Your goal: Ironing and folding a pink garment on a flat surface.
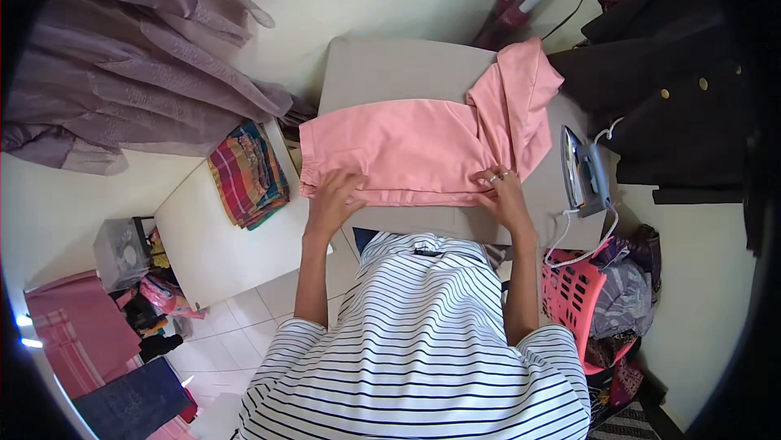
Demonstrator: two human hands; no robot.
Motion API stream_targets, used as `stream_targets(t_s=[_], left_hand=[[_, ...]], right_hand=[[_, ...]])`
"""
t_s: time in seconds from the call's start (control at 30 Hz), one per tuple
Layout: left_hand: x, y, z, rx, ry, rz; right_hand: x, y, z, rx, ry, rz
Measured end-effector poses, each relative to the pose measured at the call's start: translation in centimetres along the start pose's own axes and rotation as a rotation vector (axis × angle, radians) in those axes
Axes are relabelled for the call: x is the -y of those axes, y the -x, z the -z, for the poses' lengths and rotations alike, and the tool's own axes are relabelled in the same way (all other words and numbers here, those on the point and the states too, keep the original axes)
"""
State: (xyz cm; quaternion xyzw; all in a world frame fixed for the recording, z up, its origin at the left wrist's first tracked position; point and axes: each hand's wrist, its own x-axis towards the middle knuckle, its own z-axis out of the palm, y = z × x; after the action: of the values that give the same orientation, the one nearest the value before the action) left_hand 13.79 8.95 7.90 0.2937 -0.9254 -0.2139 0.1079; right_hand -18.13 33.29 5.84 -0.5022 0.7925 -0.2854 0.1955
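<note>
A pink cloth garment, apparently trousers, lies across a grey padded ironing board. Its gathered elastic cuff is at the left end, and the right part is bunched and folded upward. My left hand holds the near edge close to the cuff, thumb and fingertips on either side of a long fold. Farther right along that same fold, my right hand, with rings on its fingers, holds the cloth beside the bunched part. A steam iron rests at the board's right end, its soleplate facing left.
Folded plaid cloths lie on a white tabletop at left. A mauve sheer garment hangs above. At right hang dark garments; the iron's white cord loops over a pink laundry basket holding clothes.
</note>
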Motion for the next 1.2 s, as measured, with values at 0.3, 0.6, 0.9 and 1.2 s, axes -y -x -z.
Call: stream_targets(t_s=[0.3, 0.6, 0.9, 1.2], left_hand=[[2.5, 1.9, -2.3, -0.089, 0.119, 0.021], [3.0, 3.4, 1.4, -0.038, 0.069, -0.054], [1.6, 2.5, 0.6, 0.164, 0.029, 0.081], [-2.1, -8.7, -5.2, -0.381, -0.035, -0.027]], right_hand=[[0.3, 0.3, -0.5, -0.04, 0.111, 0.16], [-0.4, 2.6, -1.7, -0.172, -0.026, 0.185], [-0.2, 1.4, -2.0, -0.149, 0.01, 0.053], [-1.7, -11.4, 1.4, -0.662, 0.328, -0.351]])
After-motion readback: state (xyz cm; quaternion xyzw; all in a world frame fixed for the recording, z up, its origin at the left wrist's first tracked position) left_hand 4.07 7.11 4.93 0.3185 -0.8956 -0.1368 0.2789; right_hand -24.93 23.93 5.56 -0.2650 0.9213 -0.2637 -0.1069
